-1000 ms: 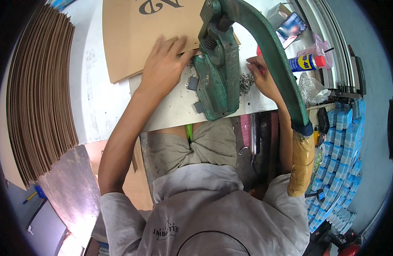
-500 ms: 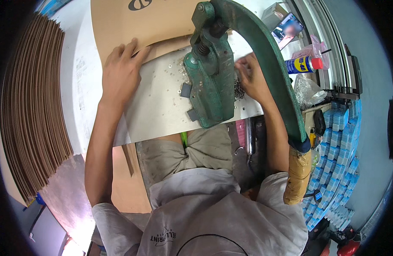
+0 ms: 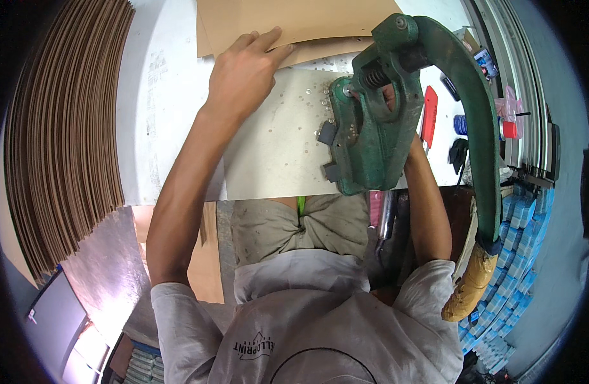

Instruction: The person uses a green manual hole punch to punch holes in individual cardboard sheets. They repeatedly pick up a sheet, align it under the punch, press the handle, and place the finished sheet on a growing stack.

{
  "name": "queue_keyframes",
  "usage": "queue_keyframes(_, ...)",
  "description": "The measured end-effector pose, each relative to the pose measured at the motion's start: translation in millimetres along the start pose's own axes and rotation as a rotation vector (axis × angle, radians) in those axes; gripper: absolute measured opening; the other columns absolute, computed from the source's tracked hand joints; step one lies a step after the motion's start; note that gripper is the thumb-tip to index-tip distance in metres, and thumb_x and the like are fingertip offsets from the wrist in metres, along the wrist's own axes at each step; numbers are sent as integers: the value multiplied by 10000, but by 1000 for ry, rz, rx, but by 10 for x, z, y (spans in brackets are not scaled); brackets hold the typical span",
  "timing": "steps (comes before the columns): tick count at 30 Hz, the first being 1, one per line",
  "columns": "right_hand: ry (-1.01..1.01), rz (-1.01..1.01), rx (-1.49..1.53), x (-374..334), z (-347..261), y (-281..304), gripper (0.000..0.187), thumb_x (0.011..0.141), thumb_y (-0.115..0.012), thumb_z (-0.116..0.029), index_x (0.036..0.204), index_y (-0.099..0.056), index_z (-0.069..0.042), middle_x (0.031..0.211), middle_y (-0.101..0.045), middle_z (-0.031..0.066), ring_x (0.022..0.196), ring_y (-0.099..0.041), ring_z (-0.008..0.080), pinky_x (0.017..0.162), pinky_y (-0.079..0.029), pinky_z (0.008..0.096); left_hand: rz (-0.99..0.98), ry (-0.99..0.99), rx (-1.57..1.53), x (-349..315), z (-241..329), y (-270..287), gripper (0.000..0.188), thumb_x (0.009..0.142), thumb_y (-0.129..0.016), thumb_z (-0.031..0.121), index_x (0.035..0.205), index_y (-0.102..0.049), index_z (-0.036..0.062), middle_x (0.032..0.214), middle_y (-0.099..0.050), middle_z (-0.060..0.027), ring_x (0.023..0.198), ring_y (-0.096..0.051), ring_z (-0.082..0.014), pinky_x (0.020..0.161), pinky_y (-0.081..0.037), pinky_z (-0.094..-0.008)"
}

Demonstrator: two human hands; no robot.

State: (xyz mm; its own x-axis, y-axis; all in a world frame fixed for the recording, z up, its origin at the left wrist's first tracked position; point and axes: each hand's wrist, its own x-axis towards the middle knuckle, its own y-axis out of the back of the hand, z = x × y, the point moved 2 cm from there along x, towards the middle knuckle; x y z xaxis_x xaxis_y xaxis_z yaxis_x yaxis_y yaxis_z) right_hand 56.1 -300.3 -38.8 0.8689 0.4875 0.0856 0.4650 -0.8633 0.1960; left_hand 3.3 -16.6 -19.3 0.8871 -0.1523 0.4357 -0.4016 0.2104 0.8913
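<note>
Grip, reading from the tall brown stack (image 3: 67, 134) at far left: left hand (image 3: 243, 72) rests fingers over the near edge of brown sheets (image 3: 326, 19) lying at the far side of the white table (image 3: 173, 115), sheets' right end beside the press head; cannot tell whether thumb pinches. Small rings (image 3: 308, 91) scattered left of the green press (image 3: 378, 150); right hand (image 3: 388, 97) mostly hidden behind it, grip cannot be told. Rightward: red cutter (image 3: 429, 116), blue can (image 3: 460, 125) partly behind the lever, tan-wrapped handle (image 3: 472, 285).
</note>
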Motion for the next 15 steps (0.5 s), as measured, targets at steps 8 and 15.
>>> queue_keyframes(8,-286,125,-76,151,-604,40,211,898,-743,-87,1062,-731,46,956,-739,75,829,-683,141,749,-567,311,83,-40,-81,87,178,-6,367,797,-665,58,1136,-776,142,1310,-703,-59,1109,-696,-305,926,-589,-394)
queue_keyframes(15,-390,211,407,170,32,166,204,979,-648,-109,1024,-716,78,919,-734,100,751,-694,167,651,-577,302,18,16,-257,208,568,33,356,776,-676,24,1113,-776,78,1258,-716,-91,1023,-684,-313,918,-572,-420)
